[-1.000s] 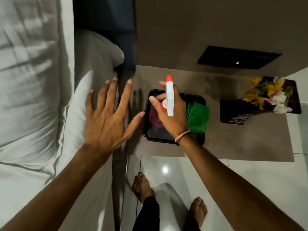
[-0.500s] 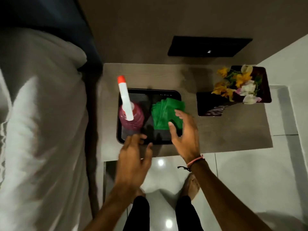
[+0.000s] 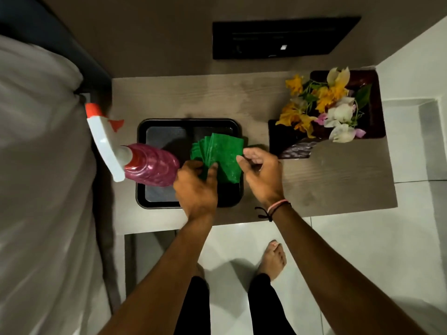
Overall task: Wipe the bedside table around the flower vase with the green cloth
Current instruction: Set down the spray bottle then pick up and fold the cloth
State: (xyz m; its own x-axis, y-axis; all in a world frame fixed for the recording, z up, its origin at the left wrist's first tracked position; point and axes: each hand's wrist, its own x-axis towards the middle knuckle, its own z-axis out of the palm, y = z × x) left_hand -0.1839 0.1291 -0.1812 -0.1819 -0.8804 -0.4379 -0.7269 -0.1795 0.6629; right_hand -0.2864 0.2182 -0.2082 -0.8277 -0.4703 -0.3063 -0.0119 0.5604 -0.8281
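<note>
A folded green cloth [image 3: 222,153] lies in the right half of a black tray [image 3: 188,124] on the wooden bedside table [image 3: 333,180]. My left hand [image 3: 196,187] grips the cloth's left edge between thumb and fingers. My right hand [image 3: 262,172] touches the cloth's right edge with curled fingertips. The dark flower vase [image 3: 287,141], holding yellow, white and pink flowers [image 3: 324,105], stands at the table's right, just beyond my right hand.
A pink spray bottle [image 3: 150,165] with a white and red nozzle stands in the tray's left half. The bed with white bedding [image 3: 41,180] borders the table on the left. A black wall panel [image 3: 283,37] sits behind. Pale tiled floor [image 3: 362,250] and my bare feet lie below.
My right hand let go of the spray bottle, which now stands in the tray, and went to the green cloth. My left hand came from over the bed onto the cloth's left edge.
</note>
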